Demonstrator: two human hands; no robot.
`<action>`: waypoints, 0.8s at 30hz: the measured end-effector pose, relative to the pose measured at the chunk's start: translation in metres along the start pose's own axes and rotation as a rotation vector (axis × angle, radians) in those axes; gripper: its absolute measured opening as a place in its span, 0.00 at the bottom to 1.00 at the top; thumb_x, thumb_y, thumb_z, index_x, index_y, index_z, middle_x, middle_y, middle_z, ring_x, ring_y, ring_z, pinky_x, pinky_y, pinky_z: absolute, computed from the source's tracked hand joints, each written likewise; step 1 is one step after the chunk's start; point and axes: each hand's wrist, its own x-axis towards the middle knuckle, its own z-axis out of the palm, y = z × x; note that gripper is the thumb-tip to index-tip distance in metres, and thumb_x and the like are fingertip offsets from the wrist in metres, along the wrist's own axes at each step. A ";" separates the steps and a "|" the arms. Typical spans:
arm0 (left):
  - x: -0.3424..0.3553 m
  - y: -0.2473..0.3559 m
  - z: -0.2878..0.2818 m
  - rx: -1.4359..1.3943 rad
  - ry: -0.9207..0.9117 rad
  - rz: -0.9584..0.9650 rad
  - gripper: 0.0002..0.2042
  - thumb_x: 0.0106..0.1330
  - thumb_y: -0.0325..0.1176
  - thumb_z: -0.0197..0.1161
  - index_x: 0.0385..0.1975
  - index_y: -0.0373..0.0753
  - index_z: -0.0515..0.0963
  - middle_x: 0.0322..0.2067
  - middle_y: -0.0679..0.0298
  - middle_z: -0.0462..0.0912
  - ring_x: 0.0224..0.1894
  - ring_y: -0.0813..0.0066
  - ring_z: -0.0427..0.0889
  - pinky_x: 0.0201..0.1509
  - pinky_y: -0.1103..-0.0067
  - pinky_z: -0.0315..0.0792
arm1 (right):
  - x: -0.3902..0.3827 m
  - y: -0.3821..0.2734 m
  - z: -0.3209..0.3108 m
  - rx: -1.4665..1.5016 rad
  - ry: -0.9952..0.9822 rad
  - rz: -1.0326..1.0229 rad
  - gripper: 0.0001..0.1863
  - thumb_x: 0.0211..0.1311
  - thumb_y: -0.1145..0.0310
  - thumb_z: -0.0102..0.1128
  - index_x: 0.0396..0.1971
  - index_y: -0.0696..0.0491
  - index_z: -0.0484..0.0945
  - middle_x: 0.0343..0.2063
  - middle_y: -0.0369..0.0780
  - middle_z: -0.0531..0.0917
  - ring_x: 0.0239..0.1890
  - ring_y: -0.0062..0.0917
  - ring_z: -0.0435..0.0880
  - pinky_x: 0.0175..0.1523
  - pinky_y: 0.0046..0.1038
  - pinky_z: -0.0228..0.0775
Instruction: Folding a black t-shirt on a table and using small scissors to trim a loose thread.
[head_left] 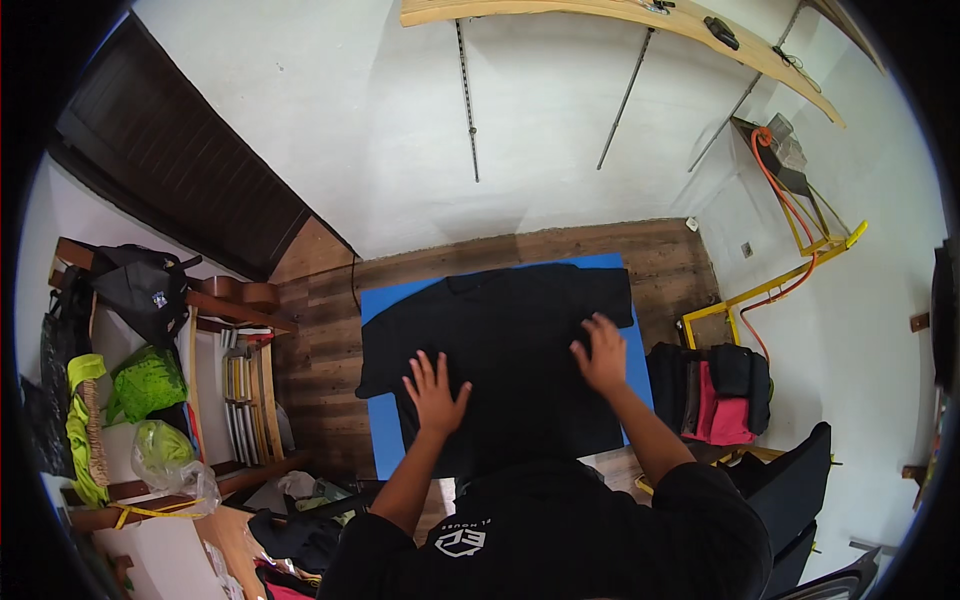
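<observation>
Black shirt, partly hidden

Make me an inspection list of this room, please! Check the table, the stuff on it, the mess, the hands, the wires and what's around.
Surface: blue tabletop, mostly covered.
Things: black T-shirt, spread out, neckline on the far side.
Clutter: black backpack and green bag at left; pink fabric at right.
Hands: left hand and right hand open, palm down at the T-shirt, not gripping.
Cables: orange cord by the right wall.
Surroundings: wooden floor, dark door.
</observation>
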 end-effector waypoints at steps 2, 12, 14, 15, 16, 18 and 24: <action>-0.024 0.006 0.013 -0.028 -0.035 0.054 0.42 0.74 0.60 0.60 0.82 0.43 0.58 0.83 0.42 0.44 0.85 0.38 0.41 0.82 0.40 0.36 | -0.041 -0.007 0.007 -0.026 -0.175 -0.084 0.36 0.73 0.48 0.64 0.75 0.47 0.69 0.80 0.43 0.62 0.81 0.45 0.60 0.78 0.51 0.55; 0.062 0.037 0.005 -0.196 0.173 0.274 0.24 0.72 0.44 0.67 0.65 0.41 0.77 0.66 0.59 0.76 0.69 0.51 0.71 0.74 0.54 0.59 | -0.108 -0.017 0.000 -0.147 -0.281 0.052 0.39 0.76 0.46 0.56 0.80 0.48 0.61 0.83 0.45 0.53 0.85 0.42 0.49 0.84 0.51 0.41; 0.113 0.052 0.004 -0.245 0.129 0.349 0.25 0.72 0.44 0.67 0.66 0.42 0.76 0.66 0.60 0.76 0.70 0.52 0.71 0.72 0.55 0.60 | -0.092 -0.032 0.004 -0.081 -0.277 -0.064 0.38 0.76 0.48 0.56 0.80 0.49 0.62 0.83 0.47 0.53 0.85 0.42 0.50 0.84 0.49 0.42; 0.137 0.056 0.009 -0.276 0.100 0.388 0.26 0.73 0.46 0.66 0.67 0.42 0.75 0.67 0.60 0.76 0.71 0.53 0.71 0.73 0.55 0.60 | -0.088 -0.036 0.013 -0.051 -0.242 -0.108 0.38 0.76 0.47 0.55 0.79 0.49 0.62 0.83 0.46 0.54 0.85 0.42 0.51 0.84 0.49 0.43; 0.160 0.056 0.018 -0.275 0.101 0.392 0.26 0.73 0.46 0.66 0.67 0.42 0.75 0.67 0.60 0.76 0.71 0.53 0.71 0.73 0.55 0.60 | -0.086 -0.041 0.020 -0.050 -0.239 -0.106 0.38 0.76 0.47 0.55 0.79 0.49 0.62 0.83 0.46 0.54 0.85 0.42 0.51 0.84 0.49 0.43; 0.192 0.057 0.034 -0.066 -0.210 0.341 0.35 0.79 0.59 0.54 0.78 0.45 0.64 0.78 0.58 0.65 0.80 0.53 0.60 0.79 0.52 0.52 | -0.081 -0.047 0.030 -0.068 -0.286 -0.150 0.40 0.75 0.46 0.56 0.79 0.50 0.62 0.83 0.47 0.55 0.84 0.44 0.52 0.83 0.50 0.44; 0.211 0.074 0.036 0.333 -0.474 0.208 0.46 0.76 0.75 0.31 0.86 0.52 0.38 0.86 0.68 0.31 0.87 0.60 0.32 0.86 0.48 0.24 | -0.089 -0.038 0.035 -0.098 -0.331 -0.127 0.42 0.76 0.41 0.53 0.81 0.47 0.59 0.83 0.46 0.53 0.85 0.42 0.50 0.84 0.50 0.42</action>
